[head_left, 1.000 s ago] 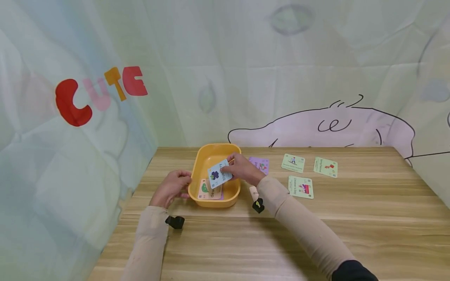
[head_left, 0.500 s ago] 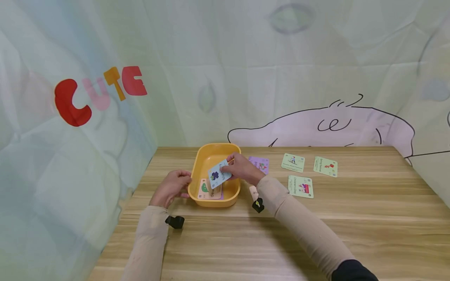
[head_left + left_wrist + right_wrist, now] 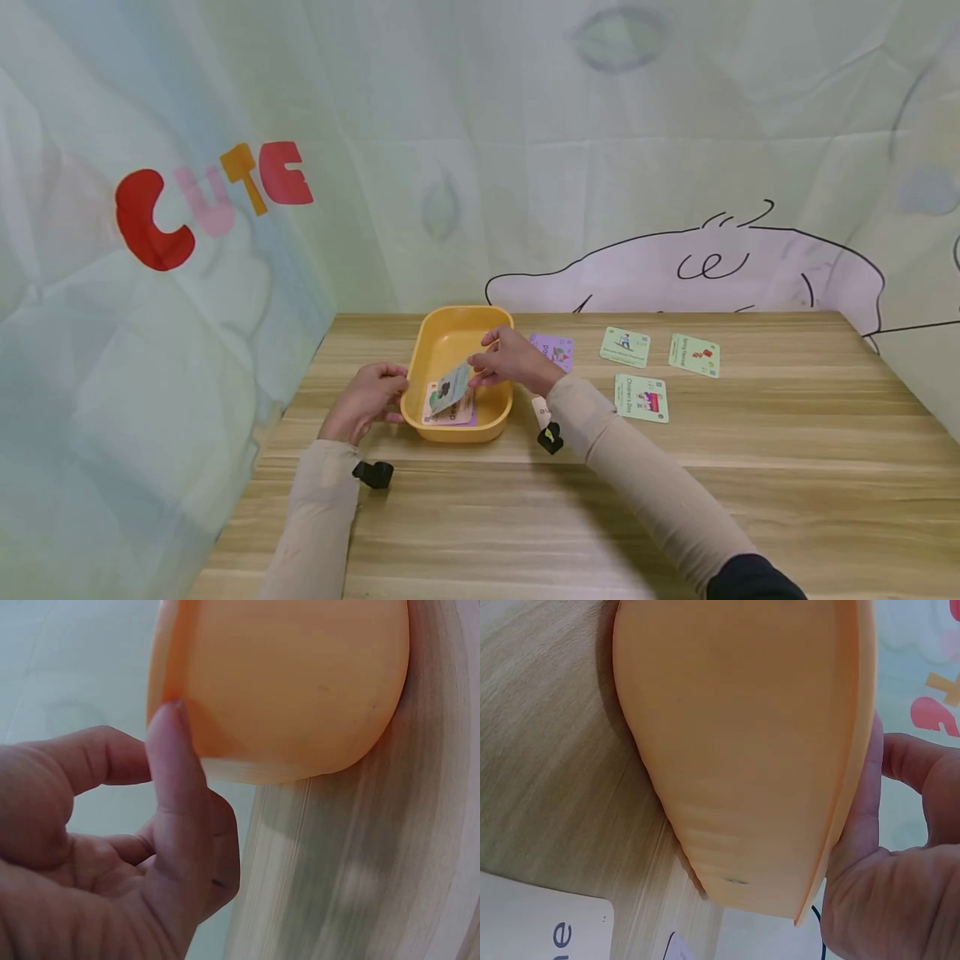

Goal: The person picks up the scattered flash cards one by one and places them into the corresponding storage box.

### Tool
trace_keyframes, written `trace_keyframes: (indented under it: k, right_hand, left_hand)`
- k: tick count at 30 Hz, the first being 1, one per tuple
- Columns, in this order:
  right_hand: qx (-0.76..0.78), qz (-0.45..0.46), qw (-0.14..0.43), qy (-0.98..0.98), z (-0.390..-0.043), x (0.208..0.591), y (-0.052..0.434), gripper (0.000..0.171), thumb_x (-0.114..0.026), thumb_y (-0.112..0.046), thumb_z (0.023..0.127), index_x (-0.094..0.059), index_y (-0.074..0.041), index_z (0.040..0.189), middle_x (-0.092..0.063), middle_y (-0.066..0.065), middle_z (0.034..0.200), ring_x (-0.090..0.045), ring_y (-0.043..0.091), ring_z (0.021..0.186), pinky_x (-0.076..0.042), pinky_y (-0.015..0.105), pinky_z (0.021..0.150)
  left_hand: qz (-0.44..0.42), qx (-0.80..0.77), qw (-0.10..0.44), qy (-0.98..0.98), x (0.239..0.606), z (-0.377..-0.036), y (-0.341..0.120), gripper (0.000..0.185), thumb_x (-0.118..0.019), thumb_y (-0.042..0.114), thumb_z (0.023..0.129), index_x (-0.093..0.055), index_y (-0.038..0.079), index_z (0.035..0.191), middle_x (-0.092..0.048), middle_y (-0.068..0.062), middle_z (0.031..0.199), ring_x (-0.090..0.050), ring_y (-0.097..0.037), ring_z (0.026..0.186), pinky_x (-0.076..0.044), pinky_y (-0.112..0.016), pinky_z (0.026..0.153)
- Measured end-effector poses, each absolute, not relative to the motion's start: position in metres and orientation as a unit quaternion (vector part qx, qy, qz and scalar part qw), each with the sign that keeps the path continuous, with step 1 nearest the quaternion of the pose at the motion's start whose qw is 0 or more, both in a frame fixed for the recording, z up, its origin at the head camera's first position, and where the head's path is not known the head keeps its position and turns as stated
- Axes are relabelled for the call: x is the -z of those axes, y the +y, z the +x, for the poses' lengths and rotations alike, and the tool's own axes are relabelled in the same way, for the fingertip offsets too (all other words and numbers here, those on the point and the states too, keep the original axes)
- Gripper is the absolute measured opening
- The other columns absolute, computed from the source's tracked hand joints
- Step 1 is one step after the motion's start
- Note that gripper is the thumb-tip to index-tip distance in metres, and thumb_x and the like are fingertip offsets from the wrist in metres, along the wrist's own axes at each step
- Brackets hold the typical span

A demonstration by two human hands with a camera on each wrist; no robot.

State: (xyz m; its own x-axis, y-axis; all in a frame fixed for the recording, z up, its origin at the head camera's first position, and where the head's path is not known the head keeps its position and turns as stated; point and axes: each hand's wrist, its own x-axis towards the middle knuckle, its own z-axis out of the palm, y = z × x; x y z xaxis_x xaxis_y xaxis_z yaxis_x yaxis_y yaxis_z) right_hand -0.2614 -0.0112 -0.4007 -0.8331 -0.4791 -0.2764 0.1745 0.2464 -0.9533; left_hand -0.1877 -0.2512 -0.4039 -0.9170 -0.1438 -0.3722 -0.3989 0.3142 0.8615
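A yellow tray (image 3: 459,316) stands on the wooden table near its back left. My right hand (image 3: 512,359) reaches over the tray's right rim and pinches a pale blue picture card (image 3: 450,389), which tilts down onto the cards (image 3: 452,414) lying in the tray. My left hand (image 3: 365,398) rests on the table against the tray's left side. In the left wrist view its thumb (image 3: 171,780) lies straight against the tray's outer wall (image 3: 300,682) with the other fingers loosely curled. The right wrist view shows only the tray wall (image 3: 742,750) and my palm (image 3: 900,862).
On the table to the right of the tray lie a purple card (image 3: 556,350) and three green cards (image 3: 625,347) (image 3: 694,356) (image 3: 642,397). A printed curtain closes off the back and left sides. A white card corner (image 3: 540,930) shows beside the tray.
My right hand has lowered the blue card and tipped it from nearly upright to nearly flat over the cards in the tray. The left hand has stayed put.
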Motion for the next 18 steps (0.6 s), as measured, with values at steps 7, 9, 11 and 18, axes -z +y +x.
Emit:
trace_keyframes:
  k: [7,9,11,18]
  right_hand:
    - [0.602,-0.111,0.277,0.74,-0.2621,0.401,-0.0102,0.051,-0.067,-0.006,0.097,-0.035,0.006,0.135,-0.065,0.028,0.122,-0.074,0.018,0.072,-0.061,0.04,0.086]
    - [0.6,-0.111,0.277,0.742,-0.2621,0.4008,-0.0096,0.05,-0.067,-0.007,0.097,-0.035,0.006,0.135,-0.066,0.029,0.122,-0.075,0.019,0.073,-0.061,0.038,0.085]
    - [0.599,-0.11,0.276,0.743,-0.2621,0.4004,-0.0088,0.05,-0.067,-0.008,0.097,-0.036,0.005,0.134,-0.066,0.028,0.121,-0.075,0.02,0.074,-0.061,0.038,0.085]
    - [0.597,-0.108,0.282,0.743,-0.2619,0.4,-0.0079,0.051,-0.068,-0.01,0.097,-0.036,0.003,0.135,-0.066,0.028,0.122,-0.075,0.021,0.076,-0.058,0.044,0.092]
  left_hand:
    - [-0.176,-0.557,0.115,0.804,0.4028,-0.1872,-0.2509,0.029,-0.053,0.017,0.105,-0.056,0.003,0.131,-0.057,-0.016,0.123,-0.059,-0.024,0.095,-0.063,-0.033,0.07]
    - [-0.179,-0.556,0.114,0.804,0.4031,-0.1876,-0.2504,0.029,-0.053,0.017,0.105,-0.056,0.004,0.131,-0.057,-0.015,0.122,-0.059,-0.024,0.095,-0.063,-0.032,0.069]
    - [-0.179,-0.554,0.113,0.805,0.4037,-0.1883,-0.2498,0.03,-0.053,0.017,0.105,-0.056,0.004,0.131,-0.057,-0.016,0.122,-0.059,-0.024,0.096,-0.063,-0.032,0.068]
    - [-0.183,-0.547,0.108,0.81,0.4056,-0.1896,-0.2487,0.03,-0.054,0.018,0.105,-0.056,0.004,0.131,-0.058,-0.016,0.122,-0.06,-0.024,0.095,-0.062,-0.031,0.068]
